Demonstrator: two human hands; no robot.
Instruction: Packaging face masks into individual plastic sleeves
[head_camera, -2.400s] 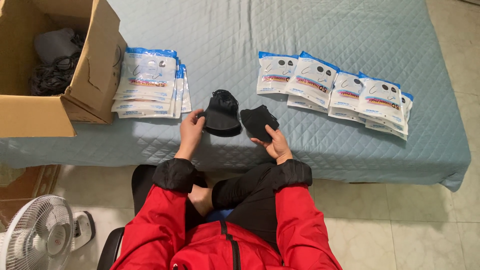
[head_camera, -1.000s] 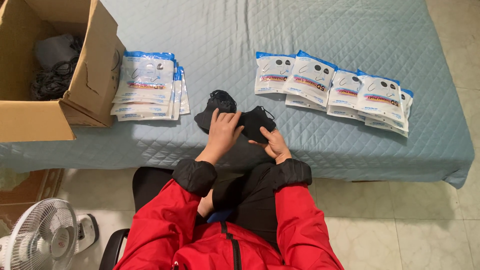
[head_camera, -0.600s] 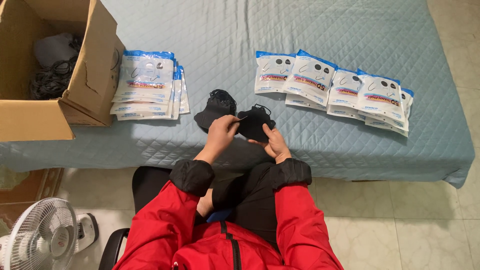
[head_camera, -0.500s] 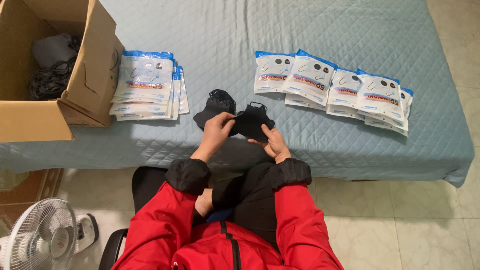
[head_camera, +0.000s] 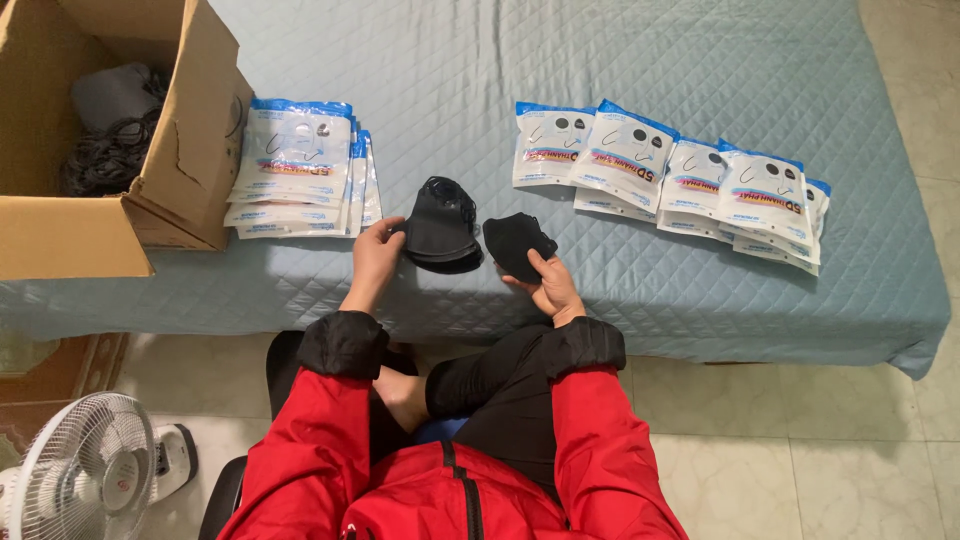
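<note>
Our left hand (head_camera: 374, 256) grips the left edge of a small stack of black face masks (head_camera: 440, 228), fingers curled round its rim, the stack resting on the quilt. Our right hand (head_camera: 549, 284) closes on a single folded black mask (head_camera: 515, 242), thumb on top, holding it just right of the stack and apart from it. Both sit at the near edge of the blue-grey quilted bed (head_camera: 640, 60), close to our lap, within easy reach of a seated person.

Far left of the left hand: a neat pile of sealed mask packets (head_camera: 298, 165), white with blue tops, squared up against the cardboard box (head_camera: 190, 160). The box stands open; dark cords and a grey bundle lie inside, detail too dim to tell.

Far right of the right hand: a fanned row of packets (head_camera: 680, 170), overlapping like shingles, well apart from the left pile, so the two lots appear kept separate.

Below the bed edge, red jacket sleeves (head_camera: 320, 450) and black trousers. A white floor fan (head_camera: 85, 475) stands near left on the tiles.
</note>
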